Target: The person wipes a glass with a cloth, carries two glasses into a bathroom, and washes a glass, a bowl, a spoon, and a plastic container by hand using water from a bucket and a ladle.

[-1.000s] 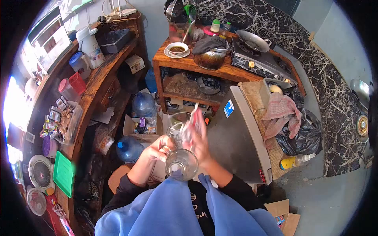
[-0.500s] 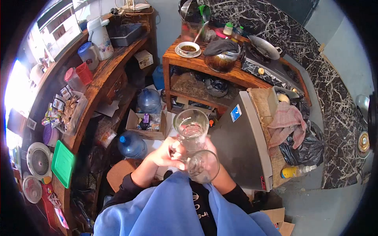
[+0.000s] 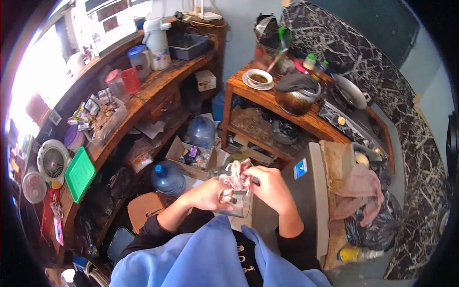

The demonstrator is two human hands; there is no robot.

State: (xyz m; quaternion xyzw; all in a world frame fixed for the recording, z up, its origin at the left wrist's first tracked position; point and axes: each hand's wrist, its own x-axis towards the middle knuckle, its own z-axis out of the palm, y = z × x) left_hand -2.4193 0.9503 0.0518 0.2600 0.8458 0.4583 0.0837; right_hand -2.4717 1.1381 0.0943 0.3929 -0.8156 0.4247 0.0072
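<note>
A clear glass mug [image 3: 235, 201] lies on its side in front of my chest, mouth pointing away from me. My left hand [image 3: 209, 194] wraps around its body from the left. My right hand [image 3: 271, 186] pinches a pink and white cloth [image 3: 235, 174] that is stuffed into the mug's mouth. Both hands hover over the floor beside a grey metal appliance [image 3: 306, 201].
A wooden table [image 3: 267, 93] ahead carries a bowl [image 3: 258, 78] and a pot [image 3: 295, 98]. A curved wooden counter [image 3: 143, 95] on the left holds jugs, packets and a green tray [image 3: 79, 173]. Water bottles [image 3: 168, 178] and a cardboard box [image 3: 189, 158] stand on the floor.
The mug was tipped from upright with its mouth open to lying on its side. My right hand pushed the cloth into its mouth. The view swung left.
</note>
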